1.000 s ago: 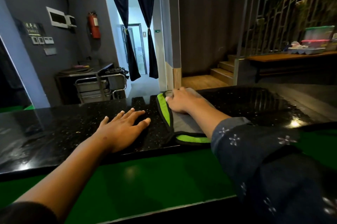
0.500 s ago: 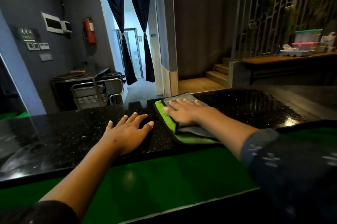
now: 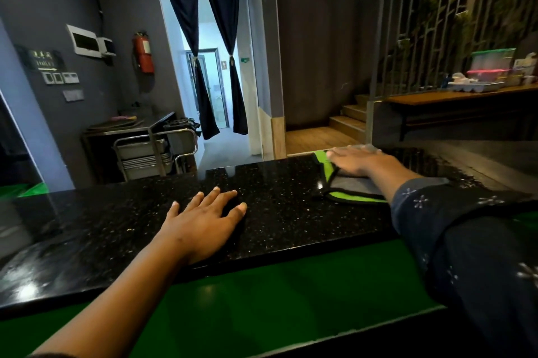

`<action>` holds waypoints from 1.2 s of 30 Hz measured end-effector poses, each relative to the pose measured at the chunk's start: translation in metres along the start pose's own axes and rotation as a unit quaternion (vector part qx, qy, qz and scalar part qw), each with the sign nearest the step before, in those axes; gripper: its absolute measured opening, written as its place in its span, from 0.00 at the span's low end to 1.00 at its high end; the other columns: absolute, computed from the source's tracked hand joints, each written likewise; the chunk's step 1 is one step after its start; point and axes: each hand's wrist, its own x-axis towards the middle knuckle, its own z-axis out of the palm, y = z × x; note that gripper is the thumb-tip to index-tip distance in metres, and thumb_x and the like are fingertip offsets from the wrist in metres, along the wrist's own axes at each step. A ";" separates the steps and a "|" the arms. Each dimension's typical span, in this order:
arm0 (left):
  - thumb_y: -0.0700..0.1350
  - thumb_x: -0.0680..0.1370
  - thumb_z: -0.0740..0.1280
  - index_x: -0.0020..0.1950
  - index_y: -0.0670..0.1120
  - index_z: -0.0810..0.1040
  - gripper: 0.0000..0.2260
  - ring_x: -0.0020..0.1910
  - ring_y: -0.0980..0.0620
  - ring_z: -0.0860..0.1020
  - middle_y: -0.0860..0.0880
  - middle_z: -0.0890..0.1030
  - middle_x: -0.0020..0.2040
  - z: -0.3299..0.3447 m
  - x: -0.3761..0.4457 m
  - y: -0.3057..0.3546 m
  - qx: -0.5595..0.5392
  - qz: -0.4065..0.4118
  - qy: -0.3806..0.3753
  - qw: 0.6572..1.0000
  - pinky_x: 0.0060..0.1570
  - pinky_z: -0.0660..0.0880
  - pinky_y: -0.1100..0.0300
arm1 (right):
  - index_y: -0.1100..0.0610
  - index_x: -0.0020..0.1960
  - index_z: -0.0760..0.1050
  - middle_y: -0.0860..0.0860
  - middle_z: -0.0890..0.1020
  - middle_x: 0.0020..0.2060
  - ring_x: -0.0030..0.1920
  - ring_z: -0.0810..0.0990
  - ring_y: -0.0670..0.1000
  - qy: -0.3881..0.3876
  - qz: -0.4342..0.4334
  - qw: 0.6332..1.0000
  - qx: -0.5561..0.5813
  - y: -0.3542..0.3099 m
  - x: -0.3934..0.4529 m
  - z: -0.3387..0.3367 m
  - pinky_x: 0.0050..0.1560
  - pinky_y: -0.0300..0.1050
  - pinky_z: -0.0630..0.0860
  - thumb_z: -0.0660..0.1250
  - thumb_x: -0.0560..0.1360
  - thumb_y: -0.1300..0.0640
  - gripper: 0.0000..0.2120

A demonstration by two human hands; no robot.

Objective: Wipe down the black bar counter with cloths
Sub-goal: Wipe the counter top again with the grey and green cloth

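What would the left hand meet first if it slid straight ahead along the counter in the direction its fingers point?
Likely nothing: the left hand lies flat on the black counter, its fingers pointing forward and slightly right. Bare counter lies ahead up to the far edge. The cloth under the right hand seems off to the right, though depth is uncertain.

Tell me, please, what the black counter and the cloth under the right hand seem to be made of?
Counter: looks like polished stone, maybe granite; black with pale specks and glossy reflections of the lights. Engineered stone is also possible.
Cloth: soft fabric, probably microfibre; matte grey with a bright green edge, lying folded and creased under the right hand.
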 end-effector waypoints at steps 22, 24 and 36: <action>0.63 0.80 0.44 0.77 0.62 0.50 0.24 0.78 0.48 0.47 0.53 0.49 0.79 -0.005 0.000 0.006 0.007 -0.014 -0.008 1.000 0.72 0.42 0.38 | 0.38 0.79 0.46 0.46 0.45 0.80 0.79 0.44 0.54 -0.020 -0.046 0.998 0.050 0.007 -0.099 0.014 0.74 0.61 0.41 0.40 0.82 0.37 0.26; 0.63 0.80 0.44 0.77 0.62 0.50 0.25 0.78 0.47 0.47 0.52 0.49 0.79 -0.006 0.001 0.005 0.004 -0.012 -0.009 1.000 0.71 0.42 0.37 | 0.41 0.79 0.46 0.50 0.45 0.80 0.79 0.45 0.57 -0.011 -0.025 0.998 0.048 -0.018 -0.090 0.013 0.75 0.63 0.41 0.41 0.82 0.38 0.27; 0.63 0.80 0.43 0.78 0.59 0.49 0.26 0.78 0.44 0.45 0.50 0.47 0.79 -0.006 -0.003 0.000 -0.027 0.020 -0.015 0.999 0.72 0.40 0.36 | 0.35 0.78 0.46 0.43 0.47 0.79 0.79 0.46 0.50 -0.010 -0.116 0.993 0.034 -0.059 -0.180 0.029 0.75 0.57 0.43 0.41 0.82 0.37 0.24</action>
